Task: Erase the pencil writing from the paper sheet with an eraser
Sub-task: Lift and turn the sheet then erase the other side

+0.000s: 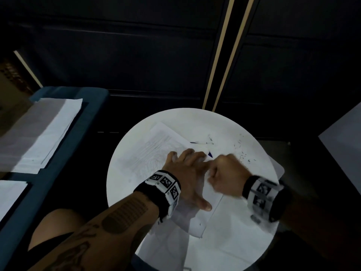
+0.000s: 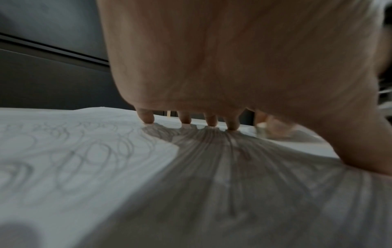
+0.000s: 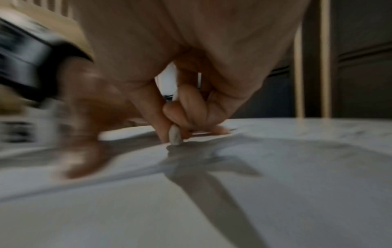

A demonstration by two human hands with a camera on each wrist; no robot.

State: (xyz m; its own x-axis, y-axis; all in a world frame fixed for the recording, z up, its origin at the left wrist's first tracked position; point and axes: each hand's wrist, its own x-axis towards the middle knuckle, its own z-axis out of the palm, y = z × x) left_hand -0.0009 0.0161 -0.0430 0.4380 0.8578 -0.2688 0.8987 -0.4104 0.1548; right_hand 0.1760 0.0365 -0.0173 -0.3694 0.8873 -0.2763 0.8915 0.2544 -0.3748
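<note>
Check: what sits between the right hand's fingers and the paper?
A small pale eraser, pinched by the right hand, its tip on the paper sheet; right wrist view shows it.

The eraser [image 3: 175,135] shows only its tip below the right hand [image 3: 169,94]. The left hand [image 1: 185,173] hides part of the paper sheet [image 1: 148,153]. Motion blurs the right wristband [image 1: 261,194].

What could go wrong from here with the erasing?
1. The eraser is a small nub pinched in the right hand; it may slip out or let fingertips smear the pencil.
2. The paper already bulges beside the left hand pressing it; hard rubbing could crease or tear it.
</note>
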